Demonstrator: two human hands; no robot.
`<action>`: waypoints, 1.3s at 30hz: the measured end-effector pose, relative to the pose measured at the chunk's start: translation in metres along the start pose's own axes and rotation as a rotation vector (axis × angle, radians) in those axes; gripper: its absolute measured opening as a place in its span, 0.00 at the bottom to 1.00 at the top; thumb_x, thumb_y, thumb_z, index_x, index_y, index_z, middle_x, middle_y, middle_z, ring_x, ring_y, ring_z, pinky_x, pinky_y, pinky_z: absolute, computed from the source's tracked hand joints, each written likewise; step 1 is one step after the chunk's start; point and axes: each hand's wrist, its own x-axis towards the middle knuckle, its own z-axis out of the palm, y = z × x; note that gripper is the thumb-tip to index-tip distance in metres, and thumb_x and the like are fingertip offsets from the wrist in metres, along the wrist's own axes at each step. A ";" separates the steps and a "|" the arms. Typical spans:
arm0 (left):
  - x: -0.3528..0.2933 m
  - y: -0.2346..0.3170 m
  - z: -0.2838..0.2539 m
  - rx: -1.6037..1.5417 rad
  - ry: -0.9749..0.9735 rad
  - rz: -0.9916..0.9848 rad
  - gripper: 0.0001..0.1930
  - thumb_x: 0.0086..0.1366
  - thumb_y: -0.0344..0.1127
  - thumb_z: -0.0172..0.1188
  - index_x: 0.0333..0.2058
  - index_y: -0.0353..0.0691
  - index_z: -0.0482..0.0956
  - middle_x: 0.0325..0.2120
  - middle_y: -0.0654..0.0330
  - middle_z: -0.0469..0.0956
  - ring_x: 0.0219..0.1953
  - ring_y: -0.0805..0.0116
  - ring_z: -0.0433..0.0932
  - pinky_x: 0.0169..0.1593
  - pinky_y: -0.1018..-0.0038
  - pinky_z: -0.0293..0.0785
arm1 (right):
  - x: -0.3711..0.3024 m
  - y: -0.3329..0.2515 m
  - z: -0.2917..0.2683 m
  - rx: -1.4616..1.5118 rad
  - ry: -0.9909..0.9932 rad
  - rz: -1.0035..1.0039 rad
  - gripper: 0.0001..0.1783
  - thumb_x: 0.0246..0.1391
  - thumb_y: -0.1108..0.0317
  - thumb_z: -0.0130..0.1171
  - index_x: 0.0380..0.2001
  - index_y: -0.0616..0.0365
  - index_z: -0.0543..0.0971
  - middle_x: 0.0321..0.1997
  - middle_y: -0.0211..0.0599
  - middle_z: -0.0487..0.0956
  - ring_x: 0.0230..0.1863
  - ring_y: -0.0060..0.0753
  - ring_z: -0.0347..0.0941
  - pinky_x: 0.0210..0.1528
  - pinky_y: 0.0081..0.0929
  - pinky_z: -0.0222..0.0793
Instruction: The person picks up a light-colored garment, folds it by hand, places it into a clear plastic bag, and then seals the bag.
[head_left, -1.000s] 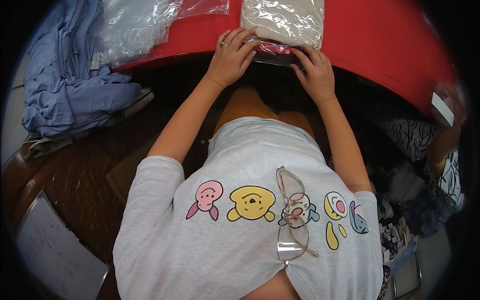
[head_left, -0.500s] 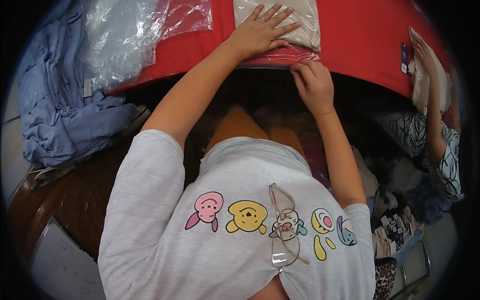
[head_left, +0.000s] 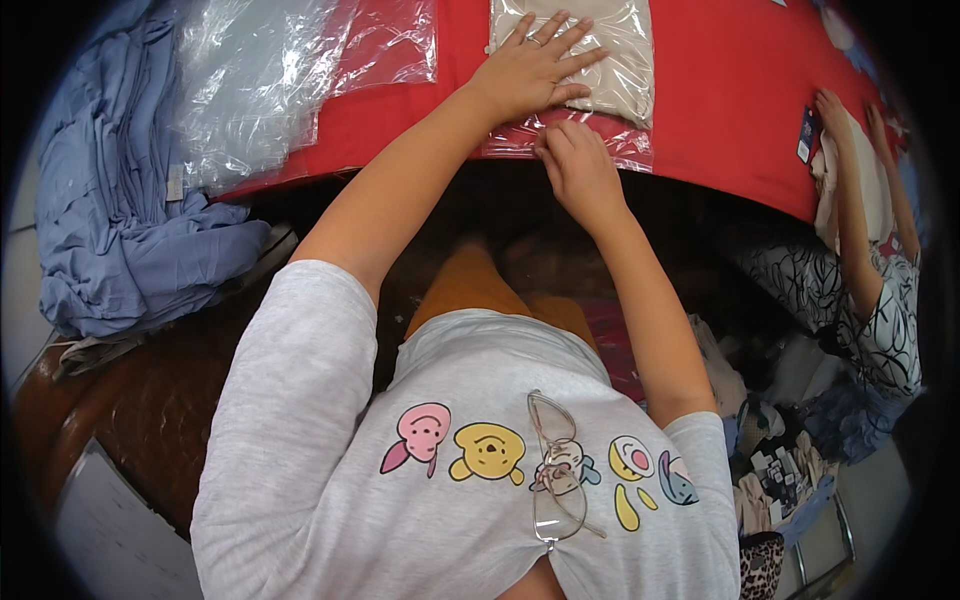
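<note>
A folded beige garment in a clear plastic bag (head_left: 628, 62) lies at the front edge of the red-covered table (head_left: 725, 120). My left hand (head_left: 525, 78) rests flat on the bag, fingers spread, a ring on one of them. Along the bag's near side, a bare plastic flap (head_left: 630, 150) reaches toward the table edge. Over that flap, close to the left hand's wrist, my right hand (head_left: 585, 180) has its thumb and fingers pinched together. What sits between those fingertips is too small to make out.
Clear plastic bags (head_left: 250, 90) are spread on the table's left part. A heap of blue garments (head_left: 120, 220) hangs at the far left. On the right, a co-worker's hands (head_left: 835, 115) touch a beige garment (head_left: 826, 185) with a dark tag (head_left: 806, 135). Tagged clothing (head_left: 785, 480) is piled lower right.
My right hand has moved left along the bag's flap, from near its right end to close by the left hand. The left hand stays flat on the bag.
</note>
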 end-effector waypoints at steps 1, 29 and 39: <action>-0.003 -0.001 0.004 0.005 -0.004 -0.001 0.36 0.76 0.71 0.47 0.78 0.74 0.60 0.82 0.62 0.54 0.82 0.51 0.52 0.81 0.41 0.47 | -0.005 -0.001 0.000 -0.025 -0.014 -0.020 0.10 0.61 0.72 0.67 0.43 0.60 0.78 0.43 0.40 0.78 0.47 0.50 0.76 0.49 0.45 0.73; -0.002 0.002 -0.011 -0.057 -0.038 0.025 0.33 0.79 0.63 0.49 0.78 0.69 0.62 0.82 0.61 0.53 0.82 0.50 0.52 0.81 0.42 0.47 | 0.002 -0.003 -0.019 -0.180 -0.057 -0.234 0.15 0.55 0.74 0.61 0.47 0.64 0.81 0.45 0.43 0.80 0.47 0.47 0.77 0.53 0.41 0.77; -0.019 -0.019 -0.024 -0.061 -0.106 0.101 0.34 0.78 0.62 0.50 0.79 0.68 0.60 0.83 0.60 0.51 0.83 0.50 0.51 0.80 0.41 0.48 | -0.010 -0.043 -0.026 -0.207 -0.042 -0.386 0.16 0.55 0.69 0.61 0.45 0.65 0.83 0.44 0.42 0.80 0.48 0.42 0.77 0.53 0.35 0.77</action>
